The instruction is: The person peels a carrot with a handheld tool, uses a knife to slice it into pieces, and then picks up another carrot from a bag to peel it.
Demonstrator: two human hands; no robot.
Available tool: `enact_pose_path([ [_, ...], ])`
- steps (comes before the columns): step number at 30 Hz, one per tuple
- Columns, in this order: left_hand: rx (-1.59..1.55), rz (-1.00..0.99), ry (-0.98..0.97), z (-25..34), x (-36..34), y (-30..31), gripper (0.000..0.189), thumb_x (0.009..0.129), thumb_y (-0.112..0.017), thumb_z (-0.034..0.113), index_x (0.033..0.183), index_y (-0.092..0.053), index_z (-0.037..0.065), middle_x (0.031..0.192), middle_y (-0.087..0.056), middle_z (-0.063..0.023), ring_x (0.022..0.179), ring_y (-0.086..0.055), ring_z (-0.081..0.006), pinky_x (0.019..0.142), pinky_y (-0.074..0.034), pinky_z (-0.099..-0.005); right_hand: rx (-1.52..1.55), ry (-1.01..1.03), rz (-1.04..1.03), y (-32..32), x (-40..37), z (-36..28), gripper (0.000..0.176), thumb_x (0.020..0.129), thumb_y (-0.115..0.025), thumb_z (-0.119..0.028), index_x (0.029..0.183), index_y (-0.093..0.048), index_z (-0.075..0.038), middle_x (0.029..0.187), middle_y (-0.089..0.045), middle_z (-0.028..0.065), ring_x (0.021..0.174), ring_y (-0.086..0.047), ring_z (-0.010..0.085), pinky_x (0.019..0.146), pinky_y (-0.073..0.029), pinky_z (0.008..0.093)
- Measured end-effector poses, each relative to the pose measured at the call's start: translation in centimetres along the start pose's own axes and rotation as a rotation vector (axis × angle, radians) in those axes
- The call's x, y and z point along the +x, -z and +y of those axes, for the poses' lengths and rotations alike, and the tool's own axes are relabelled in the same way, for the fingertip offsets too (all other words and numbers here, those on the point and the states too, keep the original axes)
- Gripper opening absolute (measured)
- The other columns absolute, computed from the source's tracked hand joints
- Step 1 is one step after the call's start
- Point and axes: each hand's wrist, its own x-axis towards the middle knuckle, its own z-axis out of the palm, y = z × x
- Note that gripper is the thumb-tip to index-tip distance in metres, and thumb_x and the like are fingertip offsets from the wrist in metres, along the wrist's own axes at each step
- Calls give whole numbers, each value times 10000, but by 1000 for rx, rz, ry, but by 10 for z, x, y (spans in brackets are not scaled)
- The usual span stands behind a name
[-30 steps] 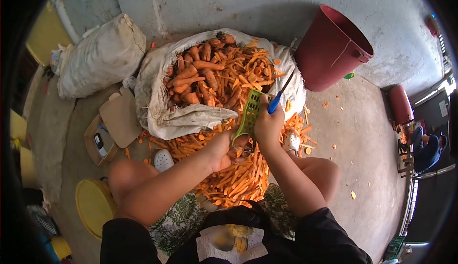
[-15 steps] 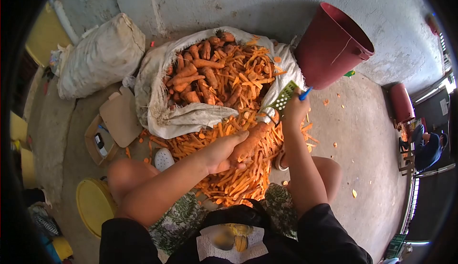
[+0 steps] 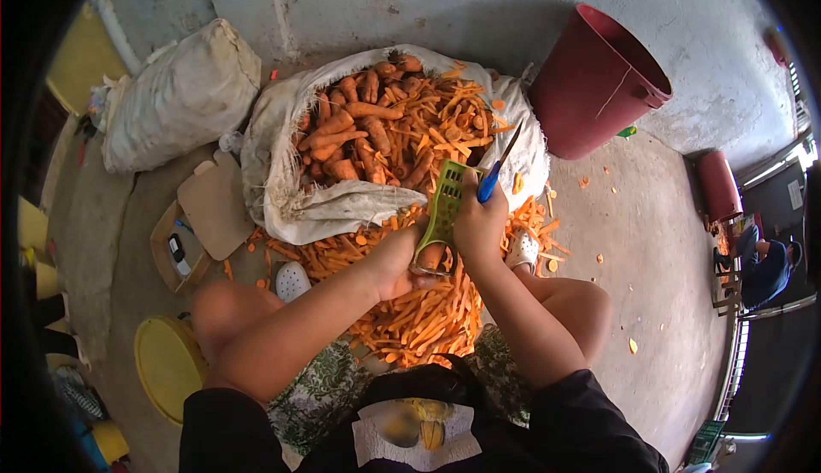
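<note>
My left hand (image 3: 398, 264) is closed around a large carrot (image 3: 432, 257), mostly hidden behind my fingers and the tool. In my right hand (image 3: 481, 227) is a green peeler (image 3: 445, 203) with a perforated handle, its blade end lying over the carrot. The same hand also grips a knife (image 3: 489, 182) with a blue handle, its blade pointing up and right. Beneath both hands spreads a heap of orange peel strips (image 3: 419, 326). Beyond them, an open white sack (image 3: 295, 221) holds whole carrots (image 3: 332, 135) and more strips.
A tall dark red bin (image 3: 581, 88) stands against the wall at right. At left are a stuffed white sack (image 3: 184, 101), an open cardboard box (image 3: 214, 203) and a yellow lid (image 3: 167, 369). Another person (image 3: 765, 268) sits far right. My white clogs (image 3: 292, 283) flank the heap.
My right hand has swung down and left, bringing the peeler from beyond the carrot's far end onto its near part. The knife now points upward. My left hand still holds the carrot.
</note>
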Motion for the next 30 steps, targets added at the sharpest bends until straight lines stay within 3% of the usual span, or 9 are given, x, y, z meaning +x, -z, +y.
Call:
enact_pose_path([
  [7, 56, -25, -6, 0, 4, 3, 321, 934, -260, 398, 943, -469, 155, 671, -488, 19, 466, -400, -82, 365, -289, -199, -43, -104, -38, 3, 4, -2, 241, 884, -475, -173, 706, -459, -11, 521, -407, 10, 459, -366, 78, 421, -315, 267],
  [14, 42, 8, -23, 1, 1, -4, 318, 938, -248, 387, 954, -463, 154, 682, -483, 18, 482, -410, -78, 358, -277, -190, 102, -57, -32, 3, 6, 3, 242, 886, -478, -174, 703, -454, -17, 521, -387, -9, 454, -357, 71, 416, -308, 260],
  [16, 70, 47, -12, 1, 4, -2, 323, 941, -236, 384, 992, -447, 145, 698, -488, 7, 481, -402, -78, 357, -271, -194, 13, -90, -18, 6, 6, 3, 236, 884, -483, -183, 692, -488, -45, 543, -402, -42, 468, -340, 42, 420, -283, 228],
  [19, 106, 60, 10, 5, 6, -2, 319, 942, -250, 380, 1031, -427, 130, 681, -464, 1, 482, -401, -85, 363, -267, -191, -34, -81, 10, 6, 8, 2, 248, 888, -472, -196, 714, -476, -19, 524, -398, -10, 451, -358, 72, 415, -309, 257],
  [21, 128, 63, 79, 0, -8, -12, 329, 940, -260, 389, 1032, -423, 118, 682, -461, -11, 500, -415, -91, 364, -275, -196, -31, -187, 238, 22, 53, 49, 270, 897, -448, -218, 730, -509, -15, 530, -438, 1, 444, -375, 81, 415, -318, 265],
  [24, 161, 19, 145, -6, -20, -7, 360, 931, -285, 418, 1012, -415, 92, 689, -452, -46, 564, -453, -118, 374, -305, -211, 165, -332, 461, 57, 94, 53, 267, 893, -448, -206, 749, -540, -1, 542, -461, 1, 434, -382, 97, 415, -317, 282],
  [26, 77, 65, 62, -1, -15, 2, 387, 924, -282, 442, 994, -424, 88, 713, -465, -70, 592, -459, -132, 382, -322, -218, 192, -212, 372, 51, 80, 43, 251, 890, -460, -203, 749, -542, -12, 542, -445, -2, 437, -374, 87, 411, -311, 271],
  [28, 28, 1, 75, 1, -12, 9, 391, 919, -300, 445, 966, -448, 86, 727, -466, -67, 611, -462, -132, 387, -329, -213, 225, -315, 162, 34, 45, 5, 222, 859, -511, -224, 720, -516, -52, 520, -429, -30, 419, -406, 77, 378, -330, 246],
  [30, -16, 92, 59, -3, -12, 6, 379, 921, -311, 423, 925, -474, 81, 713, -483, -54, 560, -459, -127, 378, -328, -216, 199, -269, 19, 16, 19, -5, 236, 872, -501, -250, 730, -518, -63, 527, -448, -27, 421, -412, 66, 381, -321, 215],
])
